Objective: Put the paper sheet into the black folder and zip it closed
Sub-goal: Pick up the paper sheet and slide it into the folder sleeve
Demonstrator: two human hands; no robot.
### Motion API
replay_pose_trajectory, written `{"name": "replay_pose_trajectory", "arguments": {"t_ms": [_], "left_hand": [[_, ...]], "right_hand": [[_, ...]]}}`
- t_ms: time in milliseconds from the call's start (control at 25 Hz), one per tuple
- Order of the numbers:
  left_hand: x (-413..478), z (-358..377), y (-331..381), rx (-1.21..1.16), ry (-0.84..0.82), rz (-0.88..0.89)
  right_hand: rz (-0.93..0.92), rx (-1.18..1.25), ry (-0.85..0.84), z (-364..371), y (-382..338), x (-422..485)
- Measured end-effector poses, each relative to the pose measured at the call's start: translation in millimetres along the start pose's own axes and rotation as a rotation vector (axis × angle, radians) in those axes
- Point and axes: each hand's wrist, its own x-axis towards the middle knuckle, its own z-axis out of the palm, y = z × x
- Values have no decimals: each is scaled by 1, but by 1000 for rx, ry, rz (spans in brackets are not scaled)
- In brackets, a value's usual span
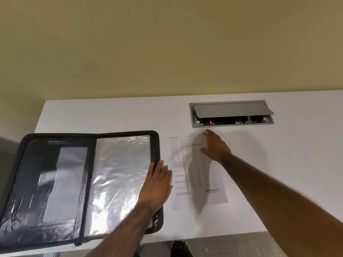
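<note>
We rest our left hand (pixel 157 182), fingers flat, on the open black folder (pixel 78 184), while our right hand (pixel 215 145) hovers open-fingered above the paper sheet (pixel 196 173)

The black folder (pixel 55 182) is showing a dark, almost navy-black lining, with a glossy clear sleeve (pixel 120 182) on one half gleaming silver-white in crinkled streaks, and a pale grey panel (pixel 65 182) on the other. The paper sheet (pixel 196 173) is lying white with faint grey printed lines, small black dots along its edge and a grey band low down. The table (pixel 278 173) is looking plain white, the wall (pixel 167 43) a flat mustard yellow. The cable box (pixel 232 114) is showing matte grey with a dark inside and one red spot. The floor strip (pixel 232 245) is appearing grey, finely ribbed
</note>
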Motion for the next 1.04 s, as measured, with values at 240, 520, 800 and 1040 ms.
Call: {"name": "replay_pose_trajectory", "arguments": {"t_ms": [240,520,800,1040], "left_hand": [[2,-2,8,-41,12,-69],[2,3,19,-58,-1,-157],[3,10,22,-82,54,-167],[5,12,20,-271,91,-163]], "right_hand": [[-51,-115,-94,-3,11,19],[-66,-128,2,-13,12,35],[123,888,46,-2,8,-14],[321,948,-18,21,15,-72]]}}
